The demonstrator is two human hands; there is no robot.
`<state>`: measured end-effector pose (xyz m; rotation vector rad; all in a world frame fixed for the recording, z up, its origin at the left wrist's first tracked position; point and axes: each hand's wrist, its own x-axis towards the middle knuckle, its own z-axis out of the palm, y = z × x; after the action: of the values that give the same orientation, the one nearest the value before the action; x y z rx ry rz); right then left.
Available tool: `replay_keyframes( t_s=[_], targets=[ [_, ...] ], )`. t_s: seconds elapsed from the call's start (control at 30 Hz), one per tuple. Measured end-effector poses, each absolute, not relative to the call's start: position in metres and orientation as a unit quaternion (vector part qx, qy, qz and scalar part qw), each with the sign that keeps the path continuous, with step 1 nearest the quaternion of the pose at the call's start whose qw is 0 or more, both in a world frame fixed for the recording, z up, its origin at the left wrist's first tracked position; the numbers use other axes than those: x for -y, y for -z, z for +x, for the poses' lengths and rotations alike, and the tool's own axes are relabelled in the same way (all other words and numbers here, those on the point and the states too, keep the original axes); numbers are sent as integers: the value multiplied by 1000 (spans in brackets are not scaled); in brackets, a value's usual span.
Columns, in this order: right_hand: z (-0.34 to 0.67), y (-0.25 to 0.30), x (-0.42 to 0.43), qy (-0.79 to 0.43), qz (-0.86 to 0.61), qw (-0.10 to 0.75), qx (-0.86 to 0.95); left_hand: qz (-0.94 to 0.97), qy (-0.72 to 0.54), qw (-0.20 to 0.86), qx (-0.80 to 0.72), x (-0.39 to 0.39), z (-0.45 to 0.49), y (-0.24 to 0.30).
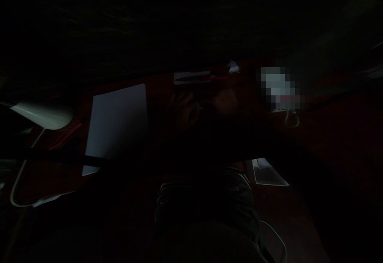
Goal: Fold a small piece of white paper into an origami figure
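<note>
The picture is very dark, so the hands show only faintly. My left hand (184, 105) is over the table, its fingers curled and its thumb close to a small pointed scrap of white paper (199, 106), which it seems to pinch. Just to the right, my right hand (225, 101) is bent inward with its fingers drawn together; shadow hides what is in them. Beyond both hands lies a long pointed tool with a red handle (218, 78), a knife or scissors, partly across a white paper strip (191, 74). A folded bit of paper (233, 67) is beside its handle.
White paper sheets (119, 119) lie to the left on the reddish table. A white lamp head (44, 115) with a pale cord (19, 175) is at the far left, near a red object (66, 134). A blurred-out pale object (278, 87) is at right, by a white cord loop (292, 119).
</note>
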<state>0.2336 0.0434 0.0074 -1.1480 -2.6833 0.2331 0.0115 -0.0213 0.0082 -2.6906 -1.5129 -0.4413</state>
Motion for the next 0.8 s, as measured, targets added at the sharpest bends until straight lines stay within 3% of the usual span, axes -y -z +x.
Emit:
replay_keyframes(
  t_s=[0.53,0.8],
  targets=[
    [248,3,-48,-106,-387,193,895,-858,163,31,486,22,6,-2],
    [246,-3,-42,-101,-383,153,905,-854,162,12,495,18,3,-8]
  ],
)
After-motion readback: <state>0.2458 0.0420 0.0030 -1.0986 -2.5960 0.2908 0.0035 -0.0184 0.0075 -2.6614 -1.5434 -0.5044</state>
